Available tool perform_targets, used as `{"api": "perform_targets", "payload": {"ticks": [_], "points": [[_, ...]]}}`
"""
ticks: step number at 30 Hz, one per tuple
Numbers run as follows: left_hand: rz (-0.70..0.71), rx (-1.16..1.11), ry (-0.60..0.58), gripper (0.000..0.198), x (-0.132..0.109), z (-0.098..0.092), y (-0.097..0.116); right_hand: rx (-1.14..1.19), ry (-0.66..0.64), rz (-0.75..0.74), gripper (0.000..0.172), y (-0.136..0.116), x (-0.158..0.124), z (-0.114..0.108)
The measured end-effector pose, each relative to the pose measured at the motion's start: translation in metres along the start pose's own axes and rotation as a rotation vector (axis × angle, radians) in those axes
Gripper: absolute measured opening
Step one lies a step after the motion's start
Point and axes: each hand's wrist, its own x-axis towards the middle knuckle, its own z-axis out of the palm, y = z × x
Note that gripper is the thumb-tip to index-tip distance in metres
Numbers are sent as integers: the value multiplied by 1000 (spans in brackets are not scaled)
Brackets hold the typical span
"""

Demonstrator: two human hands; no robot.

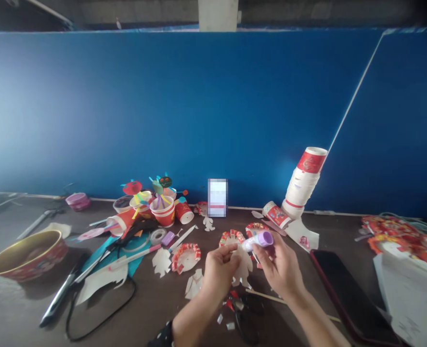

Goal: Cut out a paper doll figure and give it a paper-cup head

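In my right hand (283, 265) is a glue stick (258, 240) with a purple end, tilted to the left. My left hand (222, 267) has its fingers bent together at the edge of a white paper cutout (245, 270), which shows between the two hands. Behind the hands lie red-and-white fringed paper cup pieces (231, 236). Another fringed cup piece (186, 258) rests left of my left hand, next to a white leaf-shaped cutout (161, 261). Black-handled scissors (247, 323) lie below the hands, partly hidden, among paper scraps (230, 326).
A leaning stack of paper cups (302, 185) stands at the back right. A phone (350, 294) lies to the right, beside white paper (408, 308). Left are decorated cups (162, 210), a gold-rimmed bowl (27, 255) and a black cable (101, 325). A blue partition (144, 106) closes off the back.
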Motion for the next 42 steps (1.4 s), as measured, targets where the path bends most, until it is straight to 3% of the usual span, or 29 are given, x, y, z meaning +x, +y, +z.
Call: {"api": "perform_targets", "payload": {"ticks": [5, 10, 16, 20, 23, 25, 28, 35, 39, 42], "points": [[38, 11, 8, 41, 4, -1, -5, -95, 107, 27, 17, -1, 4, -6], [32, -2, -25, 38, 5, 0, -6, -89, -22, -52, 17, -4, 1, 0], [44, -26, -23, 41, 7, -3, -7, -137, 102, 11, 21, 1, 2, 2], [31, -10, -31, 41, 6, -4, -5, -83, 1, -13, 21, -3, 3, 6], [46, 11, 35, 43, 6, -6, 4, -163, 42, -37, 25, 7, 6, 6], [80, 33, 110, 42, 9, -11, 13, -351, 118, 20, 27, 22, 10, 2], [154, 102, 230, 39, 13, -20, 26, -662, -42, 257, 31, 44, 13, -6], [135, 101, 314, 38, 18, -28, 33, -733, -254, 336, 40, 65, 8, -9], [126, 134, 291, 40, 19, -28, 29, -756, -256, 343, 47, 55, 10, -5], [128, 127, 265, 41, 19, -27, 28, -689, -157, 179, 47, 42, 11, 6]]}}
